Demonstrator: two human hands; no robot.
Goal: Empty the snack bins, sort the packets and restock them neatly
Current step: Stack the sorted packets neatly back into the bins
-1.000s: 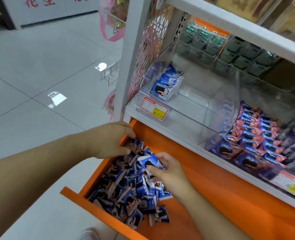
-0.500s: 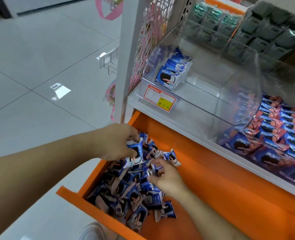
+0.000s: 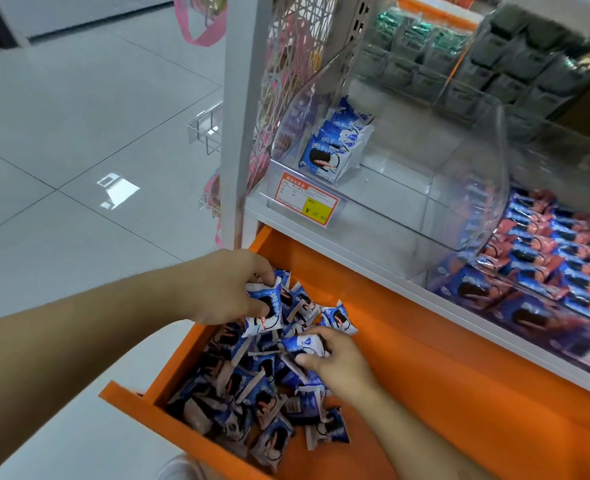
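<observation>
Both grips pinching one blue packet [image 3: 264, 308] each above the loose heap [image 3: 252, 393] in the orange drawer [image 3: 425, 393], left hand [image 3: 224, 289] and right hand [image 3: 338, 362]; risk of slick wrappers slipping, or mixing varieties below the clear bin [image 3: 390, 161].

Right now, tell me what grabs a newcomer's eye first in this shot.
The orange drawer, pulled out below the shelf, with a heap of blue packets at its left end. Both hands are in the heap: the left hand grips one packet, the right hand another. Above, a clear bin holds one short row of packets.
</observation>
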